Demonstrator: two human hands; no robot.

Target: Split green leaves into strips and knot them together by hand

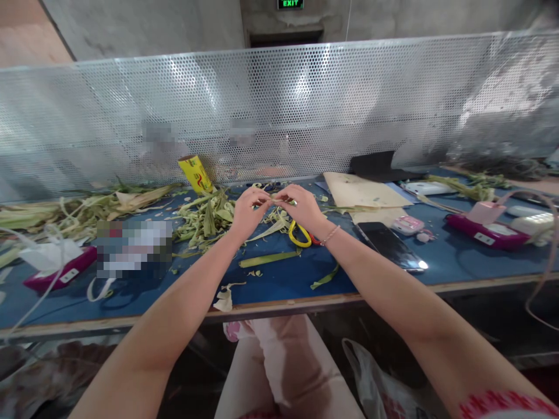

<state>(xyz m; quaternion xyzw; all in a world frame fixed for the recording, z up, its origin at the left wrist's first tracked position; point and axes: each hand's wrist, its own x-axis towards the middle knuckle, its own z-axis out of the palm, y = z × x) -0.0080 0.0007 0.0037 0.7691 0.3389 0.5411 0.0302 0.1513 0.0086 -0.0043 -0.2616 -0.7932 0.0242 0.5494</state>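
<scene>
The left hand [253, 210] and the right hand [301, 205] are close together over the blue table [279, 288]. Their fingertips pinch a small, thin green strip [273, 199] between them. It is too little to see well. Just left of the fingers is a messy pile of green leaf bits [209, 220], and a yellow tube [195, 173] leans behind that pile. A yellow loop [300, 235] lies under the right hand, on the near side of the fingers. Closer to the body than the fingers are a long flat green leaf [268, 259] and a pale, curly dry scrap [224, 298]. A black phone [391, 247] lies well to the right of the fingers.
</scene>
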